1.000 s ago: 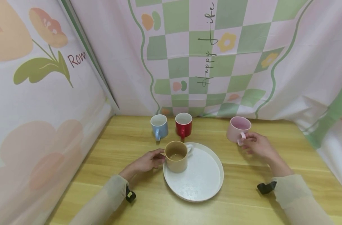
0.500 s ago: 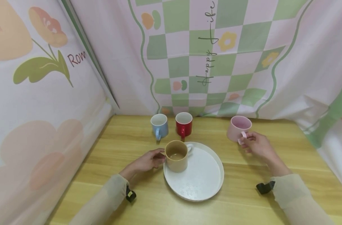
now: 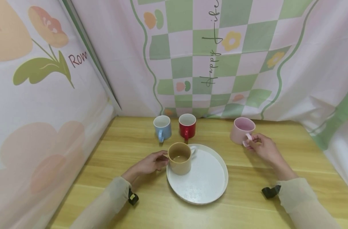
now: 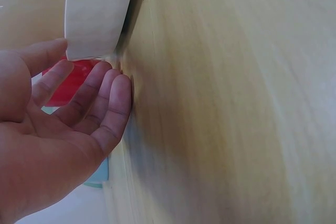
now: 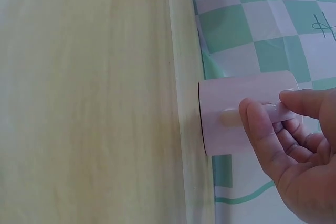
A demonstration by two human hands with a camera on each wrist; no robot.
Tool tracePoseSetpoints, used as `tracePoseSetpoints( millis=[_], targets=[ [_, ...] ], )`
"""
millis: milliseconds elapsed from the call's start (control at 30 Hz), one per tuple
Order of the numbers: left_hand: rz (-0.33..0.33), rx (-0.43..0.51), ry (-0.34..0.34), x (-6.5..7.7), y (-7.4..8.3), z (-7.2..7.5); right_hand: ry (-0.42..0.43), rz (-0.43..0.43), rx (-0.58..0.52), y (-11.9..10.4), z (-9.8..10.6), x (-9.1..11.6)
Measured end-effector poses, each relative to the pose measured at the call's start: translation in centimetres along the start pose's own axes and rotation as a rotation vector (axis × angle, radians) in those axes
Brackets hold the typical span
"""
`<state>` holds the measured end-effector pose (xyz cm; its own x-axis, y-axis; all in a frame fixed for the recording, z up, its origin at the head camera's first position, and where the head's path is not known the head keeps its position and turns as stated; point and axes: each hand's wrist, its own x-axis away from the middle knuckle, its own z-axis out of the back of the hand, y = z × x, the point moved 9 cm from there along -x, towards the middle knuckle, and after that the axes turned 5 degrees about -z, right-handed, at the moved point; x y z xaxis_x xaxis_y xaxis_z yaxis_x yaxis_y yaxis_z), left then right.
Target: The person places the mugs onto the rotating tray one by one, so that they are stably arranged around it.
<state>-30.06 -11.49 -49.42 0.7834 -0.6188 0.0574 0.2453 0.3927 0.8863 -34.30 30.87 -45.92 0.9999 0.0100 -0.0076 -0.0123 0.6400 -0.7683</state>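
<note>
Head view: the pink mug point(image 3: 239, 133) is standing, axis vertical, by the table's point(image 3: 242, 210) back edge, handle point(image 3: 248, 137) pointing frontward, slightly right. Left wrist: the left hand point(image 4: 58, 135) is curving loosely beside the tray point(image 4: 97, 19). Right wrist: the right hand point(image 5: 299, 156) is pinching that handle.

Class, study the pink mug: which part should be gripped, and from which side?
The pink mug is probably best pinched by its handle, coming from the near right: its opening faces up and the handle juts that way, where the right hand pinches it.
</note>
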Motion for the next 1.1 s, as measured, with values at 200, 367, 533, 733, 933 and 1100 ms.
tracePoseSetpoints(
  millis=[200,367,533,733,933,1100],
  targets=[
    [-0.005,0.006,-0.001,-0.1,-0.1,-0.1,0.008,0.003,0.020,-0.2,0.1,0.2],
    [-0.004,0.009,-0.003,0.1,0.0,-0.1,0.005,0.021,-0.009,-0.9,0.2,0.5],
    [-0.009,0.011,-0.001,0.0,0.1,-0.1,-0.019,0.028,-0.024,-1.7,0.1,0.9],
    [-0.004,0.011,-0.004,0.0,-0.1,-0.1,-0.053,0.046,-0.042,-2.8,-0.2,1.4],
    [0.004,0.009,-0.009,0.1,0.0,-0.1,-0.071,0.086,-0.073,-3.9,-0.6,1.9],
    [0.006,0.011,-0.007,0.1,0.0,-0.2,-0.079,0.117,-0.076,-4.9,-0.8,2.5]
  ],
)
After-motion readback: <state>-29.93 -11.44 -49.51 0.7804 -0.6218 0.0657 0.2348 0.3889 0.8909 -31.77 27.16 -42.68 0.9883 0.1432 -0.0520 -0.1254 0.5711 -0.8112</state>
